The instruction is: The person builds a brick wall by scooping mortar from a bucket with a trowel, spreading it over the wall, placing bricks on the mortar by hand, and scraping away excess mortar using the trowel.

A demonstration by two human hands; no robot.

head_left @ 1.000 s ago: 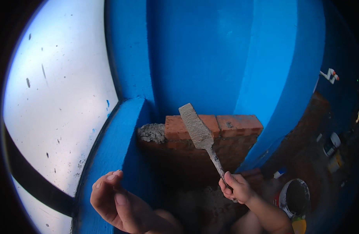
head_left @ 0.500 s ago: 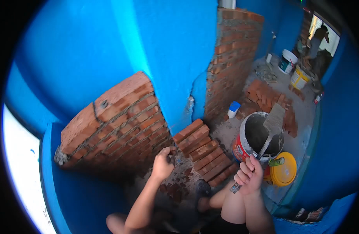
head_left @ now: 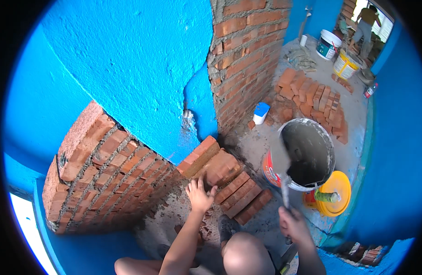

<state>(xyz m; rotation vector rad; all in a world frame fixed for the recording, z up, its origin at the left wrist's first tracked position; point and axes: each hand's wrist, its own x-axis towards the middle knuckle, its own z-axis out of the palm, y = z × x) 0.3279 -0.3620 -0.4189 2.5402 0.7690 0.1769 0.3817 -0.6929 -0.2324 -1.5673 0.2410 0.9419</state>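
My left hand [head_left: 201, 196] is at the near end of a brick row, fingers spread, fingertips at the edge of a brick [head_left: 222, 167] whose broad face is turned up. I cannot tell whether they press on it. Beyond it lies another brick [head_left: 199, 156], against the foot of the blue wall; several narrower-looking bricks [head_left: 243, 195] line up on the nearer side. My right hand [head_left: 294, 225] is closed round the handle of a trowel [head_left: 278, 158]. Its motion-blurred blade rises in front of the left rim of a bucket [head_left: 331, 153] containing grey mortar.
A low brick wall [head_left: 105, 169] stands left, a taller one [head_left: 247, 59] ahead. Behind the bucket are a blue-and-white container [head_left: 260, 112] and a brick pile [head_left: 318, 98]. A green bottle [head_left: 328, 197] lies on a yellow-lidded bucket [head_left: 341, 185]. Far back, a person [head_left: 367, 25] bends near more buckets.
My left hand has spread its fingers and come to the brick row, where one brick now shows its broad face. The trowel blade has swung from over the bucket to its left rim.
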